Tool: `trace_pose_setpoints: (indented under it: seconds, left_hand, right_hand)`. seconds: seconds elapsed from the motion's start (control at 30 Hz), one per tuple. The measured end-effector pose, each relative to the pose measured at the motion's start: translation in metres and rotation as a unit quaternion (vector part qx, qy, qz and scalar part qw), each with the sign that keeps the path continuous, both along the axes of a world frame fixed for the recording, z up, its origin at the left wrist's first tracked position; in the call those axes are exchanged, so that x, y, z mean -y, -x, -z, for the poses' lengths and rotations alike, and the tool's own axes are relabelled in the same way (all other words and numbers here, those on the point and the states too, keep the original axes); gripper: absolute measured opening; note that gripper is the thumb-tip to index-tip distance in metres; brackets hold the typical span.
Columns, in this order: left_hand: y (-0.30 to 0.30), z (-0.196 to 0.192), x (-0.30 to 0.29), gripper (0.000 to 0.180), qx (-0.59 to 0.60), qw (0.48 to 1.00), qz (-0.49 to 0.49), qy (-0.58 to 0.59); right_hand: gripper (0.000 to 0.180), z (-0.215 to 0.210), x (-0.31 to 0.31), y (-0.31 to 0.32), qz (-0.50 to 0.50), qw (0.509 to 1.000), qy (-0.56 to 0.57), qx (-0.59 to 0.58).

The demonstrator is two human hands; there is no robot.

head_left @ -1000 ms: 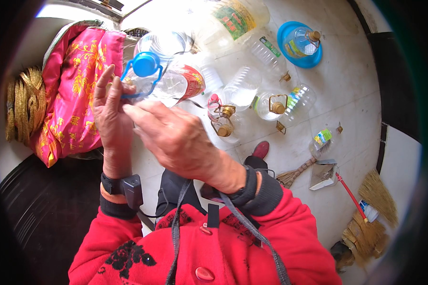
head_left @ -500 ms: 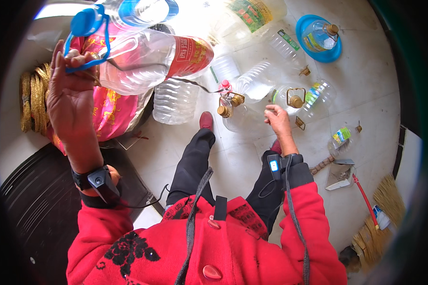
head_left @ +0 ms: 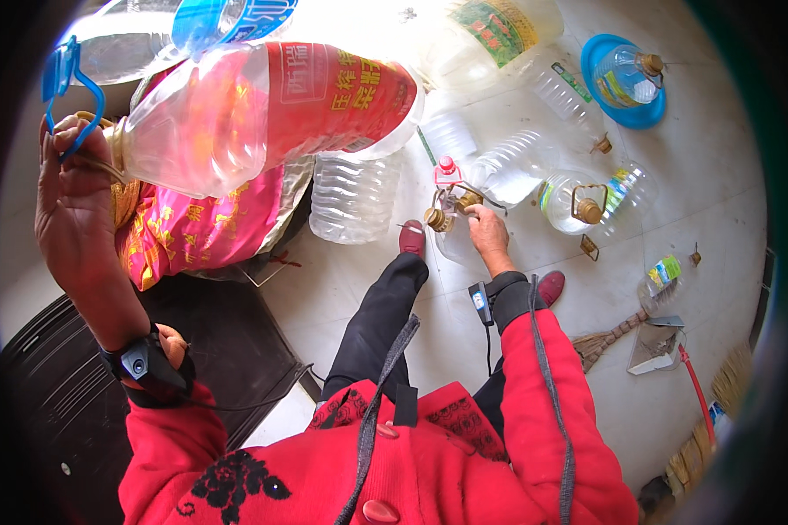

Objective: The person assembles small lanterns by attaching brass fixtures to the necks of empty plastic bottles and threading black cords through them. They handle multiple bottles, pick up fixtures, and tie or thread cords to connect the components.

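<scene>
On the left, my raised left hand (head_left: 79,179) has its fingers hooked through the blue carry handle (head_left: 80,118) of a blue-labelled plastic bottle (head_left: 162,35) and the brown handle of a large red-labelled oil bottle (head_left: 193,131). Both bottles hang on their sides, necks toward my palm. My right hand (head_left: 490,236) reaches down in the middle, fingers closed at the gold-brown cap and handle of a clear plastic bottle (head_left: 453,243). Beside that cap stand another brown cap (head_left: 438,219) and a pink-red cap with handle (head_left: 447,168). A thin dark strip (head_left: 496,203) curves past my fingertips.
Several clear bottles lie around, including a ribbed one (head_left: 352,201) and a brown-capped one (head_left: 573,197). A bottle stands in a blue basin (head_left: 652,114) at far right. Nearer are a dustpan (head_left: 653,347) and brooms (head_left: 692,455). A pink sack (head_left: 210,223) and dark panel (head_left: 175,350) are left.
My left hand has moved left and slightly down, with the red-labelled bottle now closer in view. My right hand has moved left and down onto the brown-capped bottle.
</scene>
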State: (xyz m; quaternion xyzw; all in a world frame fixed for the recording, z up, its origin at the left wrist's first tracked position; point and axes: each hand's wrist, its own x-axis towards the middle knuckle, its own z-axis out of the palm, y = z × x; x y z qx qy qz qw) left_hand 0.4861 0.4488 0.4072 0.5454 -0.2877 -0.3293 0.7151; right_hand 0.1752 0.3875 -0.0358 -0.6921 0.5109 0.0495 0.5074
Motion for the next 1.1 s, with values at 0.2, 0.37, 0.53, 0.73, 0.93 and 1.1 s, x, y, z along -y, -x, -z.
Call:
trace_pose_setpoints:
  seconds: [0.2,0.37,0.53,0.73,0.93,1.1]
  left_hand:
    - [-0.007,0.038,-0.014,0.033,-0.085,0.996,0.018,0.033]
    - [-0.004,0.061,-0.028,0.033,-0.040,0.999,-0.011,-0.023]
    - [-0.003,0.083,-0.038,0.033,-0.065,0.996,-0.044,-0.031]
    - [0.013,0.111,-0.040,0.029,-0.069,0.984,-0.134,-0.097]
    - [0.054,0.150,-0.024,0.023,-0.041,0.977,-0.146,-0.148]
    - [0.070,0.180,-0.012,0.020,0.017,0.965,-0.113,-0.234]
  right_hand:
    - [0.023,0.021,0.003,-0.035,0.005,0.999,0.040,-0.007]
    - [0.022,0.040,0.006,-0.051,-0.138,0.987,0.077,-0.024]
    - [0.016,0.046,0.007,-0.058,-0.220,0.970,0.092,-0.057]
    - [0.017,0.016,0.006,-0.031,-0.199,0.970,0.133,-0.048]
    - [0.018,-0.047,0.035,0.002,-0.020,0.993,-0.012,0.118]
    - [0.014,-0.091,0.047,0.012,0.093,0.962,-0.116,0.230]
